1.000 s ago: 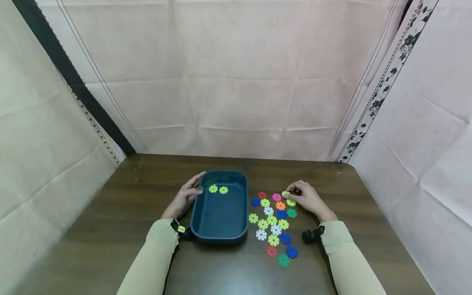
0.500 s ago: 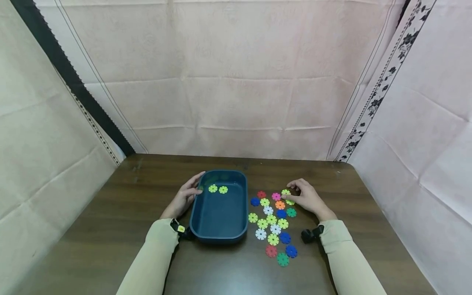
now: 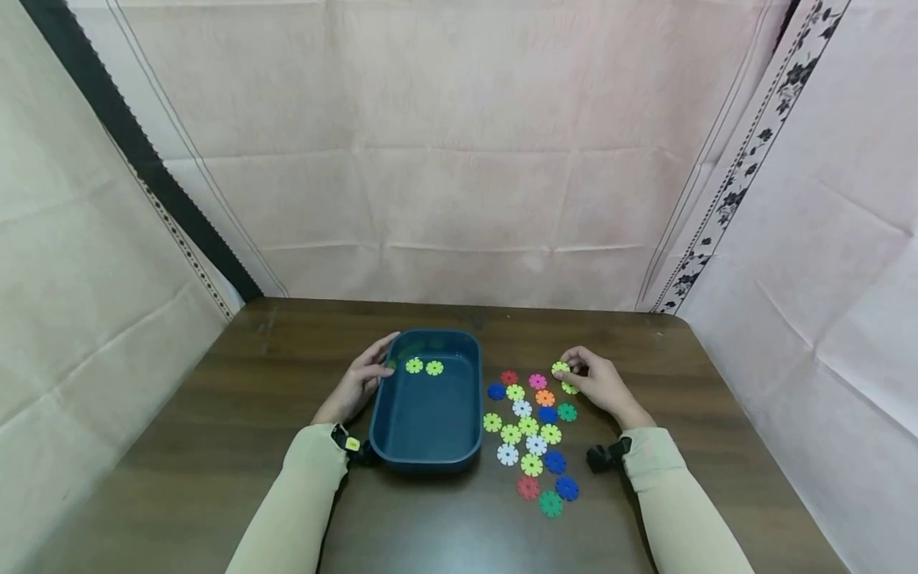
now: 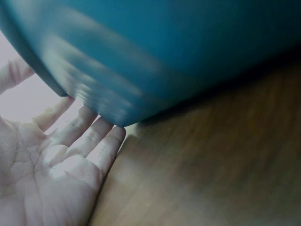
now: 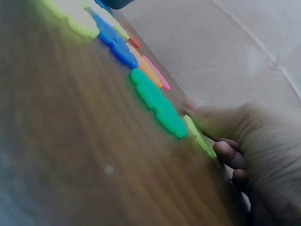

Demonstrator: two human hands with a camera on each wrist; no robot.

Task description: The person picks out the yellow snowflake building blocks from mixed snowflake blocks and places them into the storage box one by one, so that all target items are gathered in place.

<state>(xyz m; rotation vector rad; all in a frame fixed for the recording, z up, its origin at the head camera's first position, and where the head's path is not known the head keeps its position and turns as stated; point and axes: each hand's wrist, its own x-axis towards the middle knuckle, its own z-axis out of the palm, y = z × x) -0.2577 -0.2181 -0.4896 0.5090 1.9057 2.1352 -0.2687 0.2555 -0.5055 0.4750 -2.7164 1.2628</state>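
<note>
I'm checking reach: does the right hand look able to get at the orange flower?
Probably yes: the orange flower lies close to the right hand with nothing covering it. The hand seems to pinch a yellow-green flower, though, and may need to release it first.

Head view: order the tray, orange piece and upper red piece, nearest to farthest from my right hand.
1. Orange piece: just left of your right hand.
2. Upper red piece: farther left.
3. Tray: left of both.
</note>
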